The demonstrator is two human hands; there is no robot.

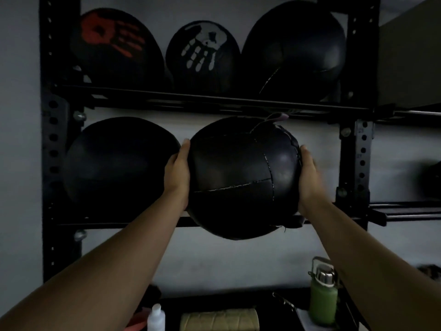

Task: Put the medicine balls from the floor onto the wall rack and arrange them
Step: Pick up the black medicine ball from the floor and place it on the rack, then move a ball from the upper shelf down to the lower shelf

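Observation:
I hold a black stitched medicine ball [241, 177] between both palms at the lower shelf of the black wall rack [55, 139]. My left hand [177, 174] presses its left side and my right hand [309, 177] its right side. The ball's bottom hangs in front of the lower shelf bar [119, 224]. Another black ball [119, 163] rests on that shelf just left of it. The upper shelf carries three balls: one with a red handprint [114, 46], one with a white handprint [202, 56], and a plain black one [294, 51].
Below the rack stand a green water bottle [323, 295], a white spray bottle [156, 317] and a tan rolled item [219, 320]. The rack's right upright [358, 151] stands close to my right hand. A dark object [432, 180] sits at the far right.

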